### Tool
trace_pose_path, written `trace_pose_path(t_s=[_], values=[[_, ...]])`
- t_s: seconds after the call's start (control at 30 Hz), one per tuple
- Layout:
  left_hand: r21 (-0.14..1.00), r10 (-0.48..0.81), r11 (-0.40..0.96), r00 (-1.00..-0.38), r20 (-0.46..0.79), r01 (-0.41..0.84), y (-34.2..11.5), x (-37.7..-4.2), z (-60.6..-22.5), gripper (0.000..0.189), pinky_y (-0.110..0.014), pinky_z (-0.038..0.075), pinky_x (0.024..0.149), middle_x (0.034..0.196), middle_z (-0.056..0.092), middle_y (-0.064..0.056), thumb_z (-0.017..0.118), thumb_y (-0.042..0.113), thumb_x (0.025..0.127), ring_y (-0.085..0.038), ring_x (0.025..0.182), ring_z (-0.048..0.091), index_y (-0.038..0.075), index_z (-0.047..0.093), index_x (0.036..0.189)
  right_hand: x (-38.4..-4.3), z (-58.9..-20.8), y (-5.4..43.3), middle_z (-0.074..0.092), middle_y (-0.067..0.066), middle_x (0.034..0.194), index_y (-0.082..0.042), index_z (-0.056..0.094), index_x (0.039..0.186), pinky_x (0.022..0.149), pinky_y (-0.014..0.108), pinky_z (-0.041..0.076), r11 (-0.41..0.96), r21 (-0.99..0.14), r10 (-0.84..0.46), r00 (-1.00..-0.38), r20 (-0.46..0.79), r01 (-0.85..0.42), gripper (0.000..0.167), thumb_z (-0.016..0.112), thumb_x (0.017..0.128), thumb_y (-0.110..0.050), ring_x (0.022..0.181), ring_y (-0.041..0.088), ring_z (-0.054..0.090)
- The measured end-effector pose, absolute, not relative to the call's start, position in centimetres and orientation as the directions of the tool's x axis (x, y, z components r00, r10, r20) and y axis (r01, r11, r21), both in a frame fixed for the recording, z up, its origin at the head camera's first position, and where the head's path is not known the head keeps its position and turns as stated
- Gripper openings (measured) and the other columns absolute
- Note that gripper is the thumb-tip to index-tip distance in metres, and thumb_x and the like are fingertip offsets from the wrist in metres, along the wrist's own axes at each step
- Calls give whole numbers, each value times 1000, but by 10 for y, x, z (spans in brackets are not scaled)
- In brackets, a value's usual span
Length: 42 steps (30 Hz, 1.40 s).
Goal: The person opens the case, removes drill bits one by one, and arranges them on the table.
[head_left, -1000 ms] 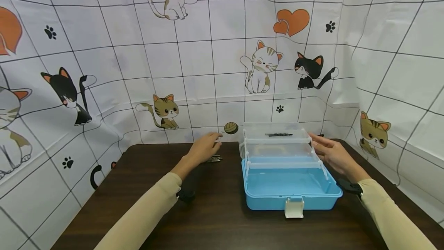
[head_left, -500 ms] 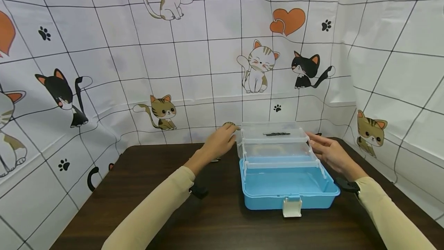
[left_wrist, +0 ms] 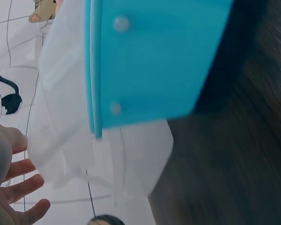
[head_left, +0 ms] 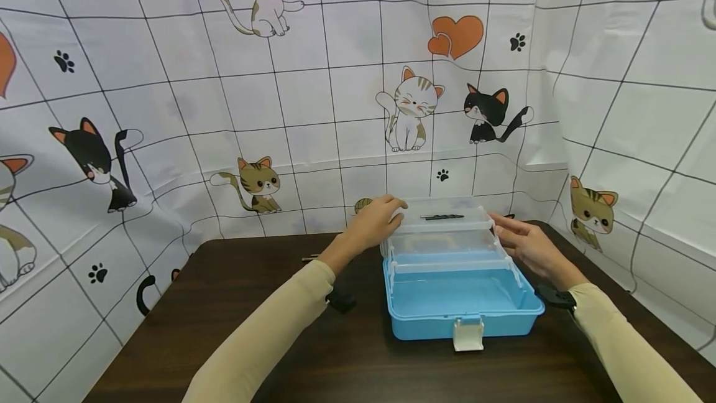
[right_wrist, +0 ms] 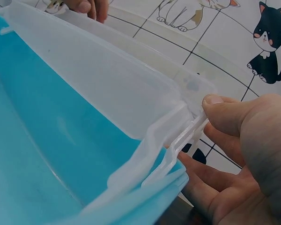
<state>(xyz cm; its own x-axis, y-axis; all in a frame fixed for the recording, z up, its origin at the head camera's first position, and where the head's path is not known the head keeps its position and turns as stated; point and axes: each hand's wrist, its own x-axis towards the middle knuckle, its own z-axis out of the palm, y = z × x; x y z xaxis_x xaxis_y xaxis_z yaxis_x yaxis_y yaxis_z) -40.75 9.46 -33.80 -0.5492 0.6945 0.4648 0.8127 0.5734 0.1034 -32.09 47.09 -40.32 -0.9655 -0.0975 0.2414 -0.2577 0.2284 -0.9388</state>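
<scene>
A light-blue toolbox [head_left: 464, 324] stands with its two clear fold-out trays raised, the upper tray [head_left: 436, 224] behind the lower tray [head_left: 447, 263]. Dark drill bits [head_left: 442, 217] lie in the upper tray. My left hand [head_left: 376, 222] is at the upper tray's left end, fingers loosely bent. In the left wrist view those fingers [left_wrist: 25, 188] are spread beside the translucent plastic, apparently apart from it. With thumb in front and fingers behind, my right hand [head_left: 531, 247] pinches the right end of the raised trays, near the white hinge arm [right_wrist: 171, 159].
Thin metal pieces [head_left: 309, 259] lie on the dark wooden table [head_left: 252, 291] left of the toolbox, partly hidden by my left forearm. A white latch [head_left: 468, 335] hangs at the front. A cat-printed sheet [head_left: 313, 111] encloses the table's back and sides.
My left hand has moved right, from above the metal pieces to the upper tray's left end. The right hand stays at the trays' right end. The view has shifted slightly.
</scene>
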Motion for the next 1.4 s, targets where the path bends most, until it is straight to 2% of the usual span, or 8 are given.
trace_pose_path(t_s=[0.17,0.37,0.6,0.77,0.93,1.07,1.23,1.4], values=[[104,712,565,-548,440,818,111,-410,-334,28,-31,54,80,129,64,-4,56,24,107,-19,109,63,13,68,130,-319,-400,471,33,26,158,-6,36,158,90,38,55,232,-939,-83,-967,242,-255,63,58,106,-33,129,27,55],[182,736,518,-544,402,836,129,-420,-327,26,-30,50,94,126,67,-3,57,19,107,-18,117,61,10,68,129,-320,-400,473,32,27,158,-6,36,158,89,37,56,217,-939,-104,-963,249,-266,59,55,107,-30,119,11,60],[260,770,463,-530,356,847,143,-430,-327,28,-26,48,95,125,67,-3,60,14,105,-18,117,61,7,67,131,-322,-400,473,33,26,158,-7,37,158,89,37,56,212,-941,-104,-964,246,-263,59,56,107,-30,118,10,61],[231,768,474,-527,363,850,148,-428,-326,25,-28,47,98,125,68,-1,64,10,102,-20,121,60,9,72,125,-321,-399,471,32,27,158,-7,37,158,89,37,56,213,-943,-96,-966,241,-257,59,56,107,-30,117,9,61],[153,769,501,-519,373,852,150,-424,-328,26,-26,49,92,120,69,4,65,5,100,-16,116,61,17,76,120,-323,-403,466,34,27,157,-4,36,158,89,36,56,195,-944,-108,-963,248,-266,60,56,107,-29,117,11,62],[202,774,506,-545,324,839,151,-421,-330,28,-23,49,93,119,70,2,65,1,99,-17,114,62,13,75,122,-326,-408,462,36,27,156,-4,35,158,90,39,55,191,-944,-127,-961,246,-267,60,55,108,-29,120,15,61],[228,767,548,-592,246,805,161,-420,-328,32,-24,49,92,121,69,2,66,4,100,-15,114,62,14,71,130,-324,-410,465,35,26,157,-5,36,158,89,38,56,219,-937,-116,-961,252,-272,59,54,108,-29,121,14,60],[143,762,597,-613,209,790,179,-418,-322,32,-23,50,90,122,69,6,67,13,101,-10,112,61,18,70,133,-321,-406,473,32,25,159,-4,34,158,90,35,55,201,-941,-114,-961,253,-272,59,54,108,-28,122,10,58]])
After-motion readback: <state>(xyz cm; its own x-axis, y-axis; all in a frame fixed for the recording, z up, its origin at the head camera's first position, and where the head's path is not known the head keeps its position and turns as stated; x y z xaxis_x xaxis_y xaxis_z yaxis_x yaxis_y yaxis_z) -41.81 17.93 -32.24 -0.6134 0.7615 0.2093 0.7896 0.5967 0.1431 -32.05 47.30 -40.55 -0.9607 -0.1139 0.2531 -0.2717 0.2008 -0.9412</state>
